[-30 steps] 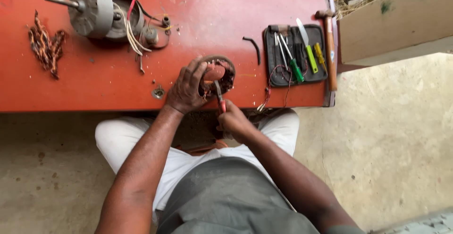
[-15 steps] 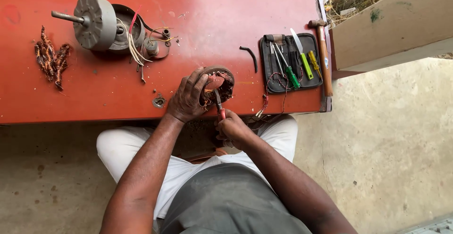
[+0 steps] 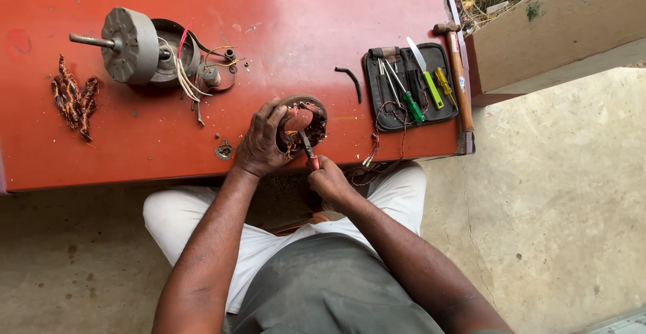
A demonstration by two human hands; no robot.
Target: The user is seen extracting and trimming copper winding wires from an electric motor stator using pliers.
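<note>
A round motor stator ring (image 3: 311,107) with copper windings lies near the front edge of the red table (image 3: 282,17). My left hand (image 3: 259,144) grips its left side and holds it down. Just off the table's front edge, my right hand (image 3: 331,178) is closed around red-handled pliers (image 3: 307,147), whose jaws reach into the ring's windings.
A grey motor rotor with shaft (image 3: 128,44) and loose wires sits at the back left, with a pile of copper wire scraps (image 3: 73,97) beside it. A black tool pouch (image 3: 409,85) with screwdrivers and a wooden-handled hammer (image 3: 459,78) lie at the right edge. A short black sleeve piece (image 3: 350,81) lies near the pouch.
The view has shifted slightly, so the table sits lower in the frame. Both hands stay on the ring and the pliers with only small movement.
</note>
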